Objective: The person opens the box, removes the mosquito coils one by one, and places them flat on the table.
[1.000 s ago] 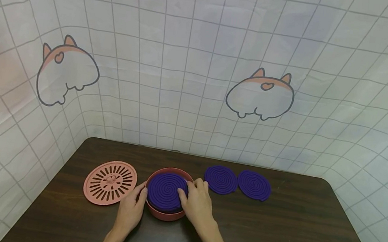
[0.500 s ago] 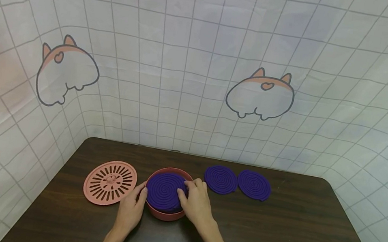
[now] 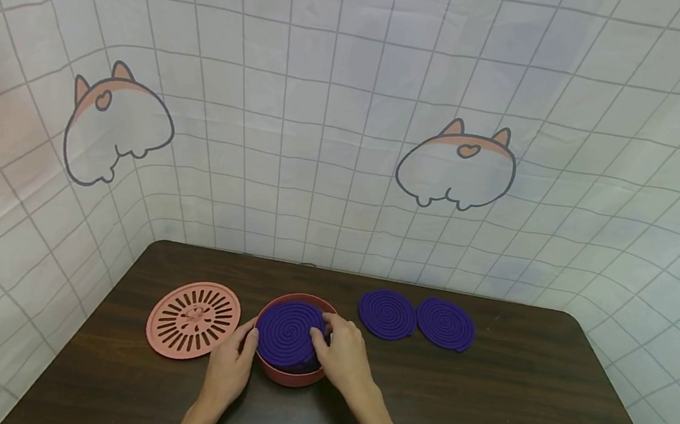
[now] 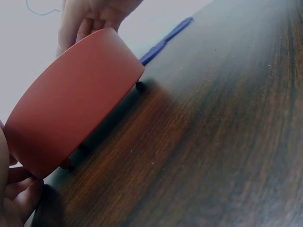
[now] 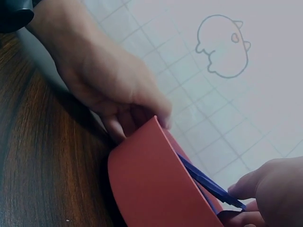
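A round red mosquito coil box [image 3: 290,379] stands near the middle of the table. My left hand [image 3: 231,364] grips its left side, thumb near the rim and fingers round the wall. My right hand [image 3: 348,358] pinches the right edge of a purple mosquito coil [image 3: 288,335] at the box's mouth. In the right wrist view this coil [image 5: 210,186] tilts, its pinched edge raised above the rim and its far edge down inside. More dark purple shows beneath it in the box, mostly hidden. Small feet show under the box [image 4: 75,101] in the left wrist view.
A pink slotted lid [image 3: 169,334] lies flat at the left of the box. Two more purple coils, one nearer [image 3: 387,315] and one farther right [image 3: 445,324], lie side by side at the back right. A white gridded curtain [image 3: 337,233] hangs behind the table.
The coil in my right hand has lifted at its right edge and shifted slightly left, with a wider dark gap below it. My left hand stays in place on the box.
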Tool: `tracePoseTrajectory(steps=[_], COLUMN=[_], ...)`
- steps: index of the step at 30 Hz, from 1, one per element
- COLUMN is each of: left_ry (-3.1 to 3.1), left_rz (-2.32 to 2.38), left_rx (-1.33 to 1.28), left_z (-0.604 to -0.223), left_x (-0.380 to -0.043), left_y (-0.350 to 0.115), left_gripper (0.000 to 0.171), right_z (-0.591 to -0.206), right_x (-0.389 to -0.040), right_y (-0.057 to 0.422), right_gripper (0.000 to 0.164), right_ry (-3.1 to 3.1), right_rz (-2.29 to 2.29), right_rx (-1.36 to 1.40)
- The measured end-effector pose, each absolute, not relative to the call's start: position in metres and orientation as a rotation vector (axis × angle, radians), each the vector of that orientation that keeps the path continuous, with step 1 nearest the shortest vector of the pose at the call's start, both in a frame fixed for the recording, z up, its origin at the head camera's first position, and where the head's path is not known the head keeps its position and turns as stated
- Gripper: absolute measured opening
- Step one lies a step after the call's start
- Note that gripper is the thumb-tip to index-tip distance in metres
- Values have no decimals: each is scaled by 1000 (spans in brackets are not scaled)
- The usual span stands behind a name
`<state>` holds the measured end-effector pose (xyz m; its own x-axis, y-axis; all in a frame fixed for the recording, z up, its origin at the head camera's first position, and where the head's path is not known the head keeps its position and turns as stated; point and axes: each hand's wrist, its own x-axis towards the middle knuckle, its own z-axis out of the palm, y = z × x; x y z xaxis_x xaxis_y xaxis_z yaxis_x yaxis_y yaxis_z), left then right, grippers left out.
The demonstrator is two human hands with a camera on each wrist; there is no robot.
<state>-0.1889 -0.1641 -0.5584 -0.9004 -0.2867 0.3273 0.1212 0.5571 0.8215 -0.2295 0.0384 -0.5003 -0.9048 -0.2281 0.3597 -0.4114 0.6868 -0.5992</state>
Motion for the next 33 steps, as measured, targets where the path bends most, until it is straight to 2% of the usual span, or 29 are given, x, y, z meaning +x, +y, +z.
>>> tracePoseTrajectory(steps=[12,20,33], left_ry=[-2385,-2380,-2363], left_rz=[-1319,-1320,-1307], left_rx=[124,116,121], left_z=[-557,-558,-558], left_x=[-188,-189,-189], left_y=[-165,-166,-165], left_gripper=[38,38,36], right_z=[-496,-494,-496], right_x=[-229,-228,-231], right_y=[39,42,44], right_gripper=[38,27,25], right_ry=[-2629,-2611,-2652], right_rz=[1252,1533,1674], right_rx=[525,611,635])
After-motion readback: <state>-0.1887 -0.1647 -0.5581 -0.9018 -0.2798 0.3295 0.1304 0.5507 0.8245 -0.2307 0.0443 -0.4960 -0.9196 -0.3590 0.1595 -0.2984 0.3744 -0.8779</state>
